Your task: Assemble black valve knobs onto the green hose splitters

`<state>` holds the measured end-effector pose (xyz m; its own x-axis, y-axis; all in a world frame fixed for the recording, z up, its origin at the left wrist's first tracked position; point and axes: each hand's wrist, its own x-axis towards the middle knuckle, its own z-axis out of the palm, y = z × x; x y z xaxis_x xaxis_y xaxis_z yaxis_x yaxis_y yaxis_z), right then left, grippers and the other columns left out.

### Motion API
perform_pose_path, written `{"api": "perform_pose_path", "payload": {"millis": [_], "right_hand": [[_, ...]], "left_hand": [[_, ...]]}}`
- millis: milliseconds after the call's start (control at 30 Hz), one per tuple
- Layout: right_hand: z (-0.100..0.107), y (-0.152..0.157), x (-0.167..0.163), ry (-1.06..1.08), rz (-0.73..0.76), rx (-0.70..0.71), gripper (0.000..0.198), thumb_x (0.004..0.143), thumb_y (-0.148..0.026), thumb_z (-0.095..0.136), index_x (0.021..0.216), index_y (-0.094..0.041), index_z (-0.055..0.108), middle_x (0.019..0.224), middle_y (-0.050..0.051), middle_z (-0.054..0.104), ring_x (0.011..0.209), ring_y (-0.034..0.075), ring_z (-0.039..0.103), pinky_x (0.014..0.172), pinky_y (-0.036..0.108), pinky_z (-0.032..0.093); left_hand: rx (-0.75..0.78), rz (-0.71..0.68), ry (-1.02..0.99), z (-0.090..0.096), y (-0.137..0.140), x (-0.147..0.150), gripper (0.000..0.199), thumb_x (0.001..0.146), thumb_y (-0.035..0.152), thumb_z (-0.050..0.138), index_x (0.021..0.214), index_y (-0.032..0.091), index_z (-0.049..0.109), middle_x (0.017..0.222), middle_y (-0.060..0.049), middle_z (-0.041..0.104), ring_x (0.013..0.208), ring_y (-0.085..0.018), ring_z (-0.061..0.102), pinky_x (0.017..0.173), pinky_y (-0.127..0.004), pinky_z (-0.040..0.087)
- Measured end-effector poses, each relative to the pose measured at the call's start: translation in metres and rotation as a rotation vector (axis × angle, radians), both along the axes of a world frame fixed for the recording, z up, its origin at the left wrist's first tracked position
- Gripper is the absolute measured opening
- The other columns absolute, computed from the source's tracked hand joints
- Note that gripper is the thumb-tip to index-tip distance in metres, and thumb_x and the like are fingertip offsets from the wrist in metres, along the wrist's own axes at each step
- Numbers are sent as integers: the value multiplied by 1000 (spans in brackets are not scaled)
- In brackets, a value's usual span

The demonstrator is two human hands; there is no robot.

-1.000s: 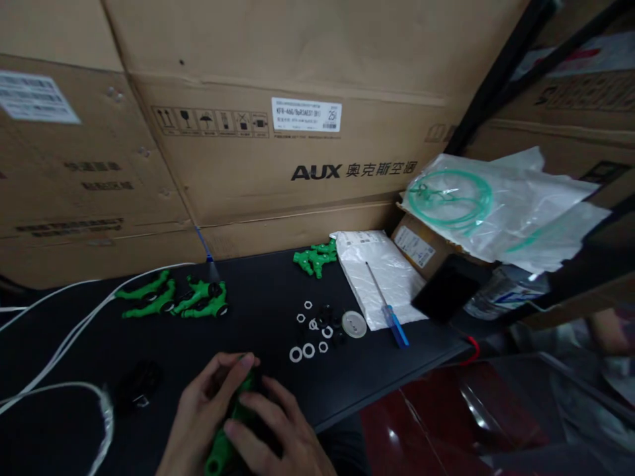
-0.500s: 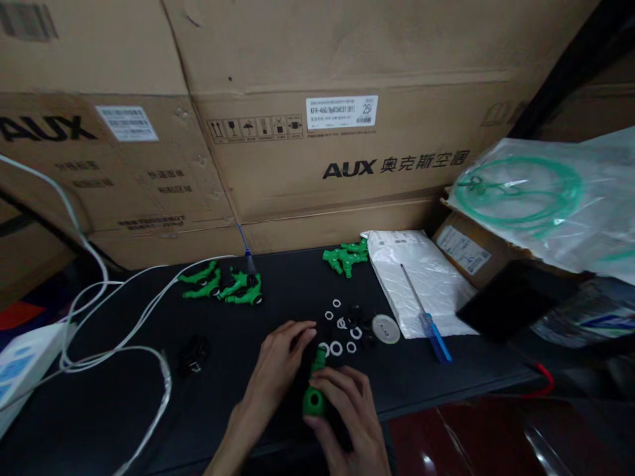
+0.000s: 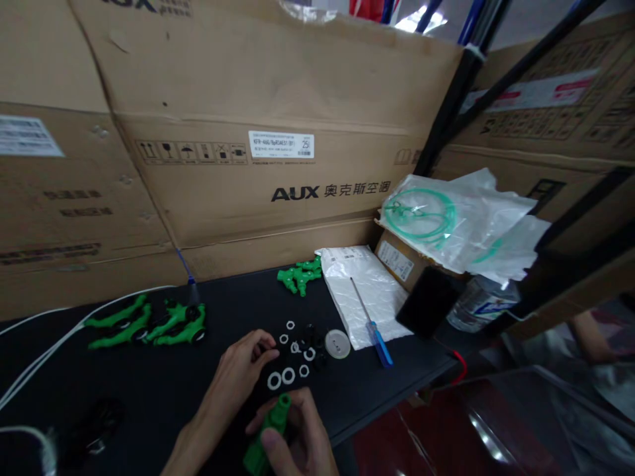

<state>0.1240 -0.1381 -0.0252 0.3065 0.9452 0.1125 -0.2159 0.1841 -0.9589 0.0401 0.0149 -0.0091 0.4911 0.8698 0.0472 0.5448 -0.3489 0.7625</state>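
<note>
My right hand [image 3: 302, 430] is wrapped around a green plastic fitting [image 3: 278, 415], its narrow end tilted up and away; the lower end runs near the bottom edge of the view. Over the black table, my left hand [image 3: 248, 362] has its thumb and index finger curled close together, beside the loose small parts. Whatever may be between those fingertips is too dark to make out. White rings [image 3: 288, 376] and black round pieces [image 3: 320, 361] lie just right of the left hand. A round metal disc [image 3: 338, 344] rests beyond them.
Green branched fittings lie in a left group [image 3: 173, 327] and a back group [image 3: 300, 274]. A blue-handled screwdriver [image 3: 380, 344] rests partly on a white padded envelope [image 3: 342, 264]. Cardboard boxes [image 3: 223, 231] stand behind; a black flat object [image 3: 429, 301] leans at right. White cables [image 3: 54, 337] cross the left side.
The view has swung to the right. In my right hand the green fitting has been tipped, its narrow end now upward. My left hand's fingers are more curled.
</note>
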Motion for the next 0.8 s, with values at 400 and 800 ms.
{"api": "perform_pose_path", "payload": {"millis": [400, 800], "right_hand": [[16, -3, -17, -145, 188, -338, 53, 98, -67, 45, 125, -28, 69, 109, 4, 72, 111, 20, 63, 97, 25, 48], [11, 13, -17, -319, 287, -51, 31, 105, -42, 50, 118, -25, 72, 103, 2, 74, 92, 14, 67, 82, 20, 53]], "left_hand": [[-386, 421, -654, 30, -82, -72, 19, 77, 34, 83, 91, 21, 83, 76, -2, 77, 69, -13, 65, 66, -20, 51], [-466, 398, -897, 16, -103, -81, 6, 76, 24, 86, 80, 22, 82, 76, 0, 77, 68, -11, 68, 66, -16, 55]]}}
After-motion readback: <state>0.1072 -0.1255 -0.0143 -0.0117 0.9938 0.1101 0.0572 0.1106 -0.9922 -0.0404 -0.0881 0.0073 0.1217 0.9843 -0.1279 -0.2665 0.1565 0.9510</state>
